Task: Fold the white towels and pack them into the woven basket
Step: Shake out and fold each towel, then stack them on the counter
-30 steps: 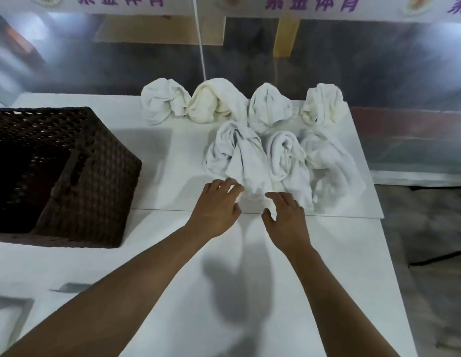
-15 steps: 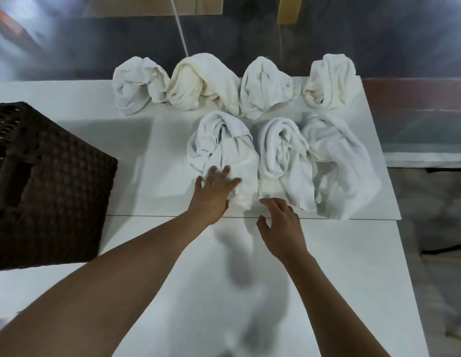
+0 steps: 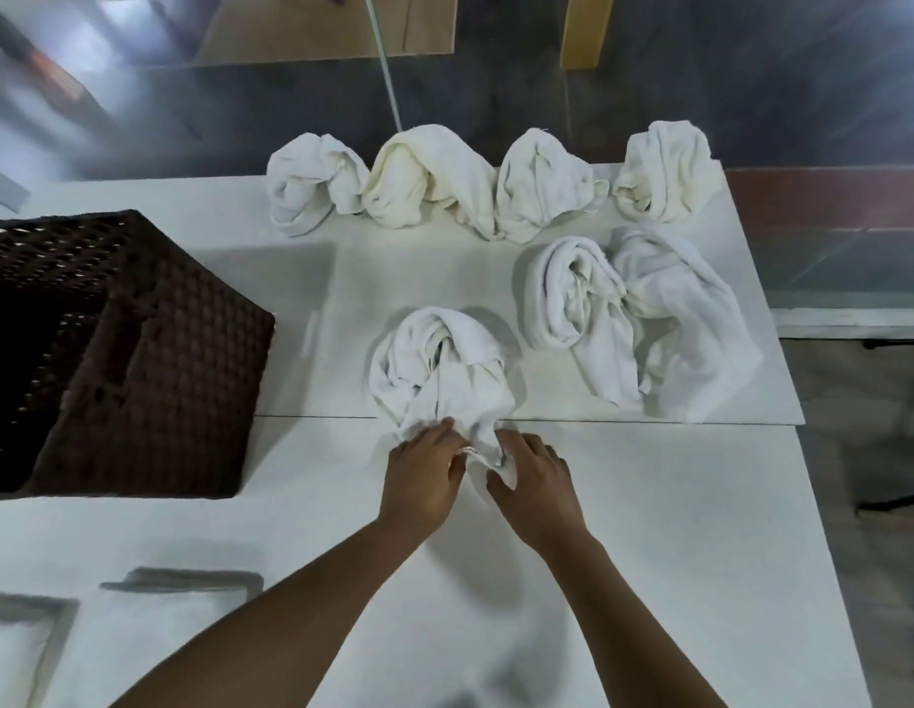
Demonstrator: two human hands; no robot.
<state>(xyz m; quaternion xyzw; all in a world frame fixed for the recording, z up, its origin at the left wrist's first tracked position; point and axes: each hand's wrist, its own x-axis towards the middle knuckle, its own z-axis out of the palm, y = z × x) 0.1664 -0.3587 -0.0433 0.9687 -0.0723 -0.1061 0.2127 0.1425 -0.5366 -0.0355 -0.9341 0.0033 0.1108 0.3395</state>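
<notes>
Gripping the near end of a bunched white towel (image 3: 439, 370), both hands sit side by side at the middle of the white table (image 3: 649, 528); left hand (image 3: 421, 477) has fingers curled onto the cloth's lower left edge, right hand (image 3: 534, 482) pinches the lower right edge w/ a fold of fabric bulging betw. the two; both forearms reach in from the bottom of the view, bare; the towel lies crumpled, its bulk just beyond the hands, straddling the seam where a thin white board (image 3: 312, 319) overlaps the table top; grey tape marks (image 3: 184, 580) show on the table at lower left.

Woven basket (image 3: 153, 360) stands to the left, dark brown, tilted in the wide-angle view, its open top in shadow; can't tell what's inside; it's well apart from the held towel.

Farther on, right of centre, two more crumpled towels lie touching each other: rolled one (image 3: 572, 293) and looser one (image 3: 685, 319) just beside it on the right.

Back row along the far edge of the board: four bundles, left to right: white bundle (image 3: 312, 186), cream-tinted bundle (image 3: 429, 181), third bundle (image 3: 544, 186), fourth bundle (image 3: 662, 171); first three touch, fourth sits slightly apart; none folded yet.
</notes>
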